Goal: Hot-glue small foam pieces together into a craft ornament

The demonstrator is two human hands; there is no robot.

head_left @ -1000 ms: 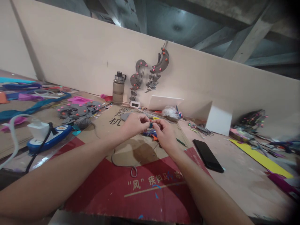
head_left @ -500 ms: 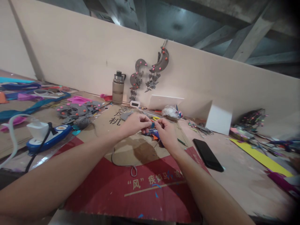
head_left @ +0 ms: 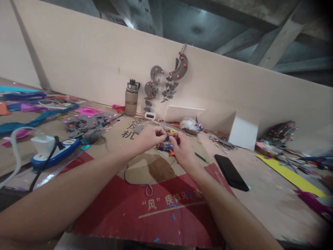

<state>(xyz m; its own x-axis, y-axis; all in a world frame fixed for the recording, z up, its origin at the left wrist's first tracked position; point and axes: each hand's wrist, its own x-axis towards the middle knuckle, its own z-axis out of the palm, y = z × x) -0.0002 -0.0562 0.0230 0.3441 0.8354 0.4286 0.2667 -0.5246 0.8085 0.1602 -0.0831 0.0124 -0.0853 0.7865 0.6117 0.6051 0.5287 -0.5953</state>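
My left hand (head_left: 152,138) and my right hand (head_left: 182,147) meet above a cardboard sheet, fingers pinched. Between their fingertips is a small blue piece (head_left: 167,138), perhaps felt; its exact shape is too small to make out. Both hands seem to grip it from opposite sides. Just beneath them lies a dark blue and orange bundle (head_left: 166,147), partly covered by the right hand. A grey cord (head_left: 135,183) with a looped end trails over the cardboard toward me. Behind the left hand a grey flat piece (head_left: 139,129) shows in part.
The red and tan cardboard (head_left: 117,215) covers the table before me. A black phone (head_left: 231,172) lies to the right, a blue power strip (head_left: 57,152) to the left. A bottle (head_left: 131,99) stands by the partition, where grey moon-shaped hangings (head_left: 179,67) hang. Felt scraps (head_left: 33,107) lie far left.
Both hands have shifted very slightly left with the small blue piece still between the fingertips. More of the bundle beneath shows. The rest looks the same.
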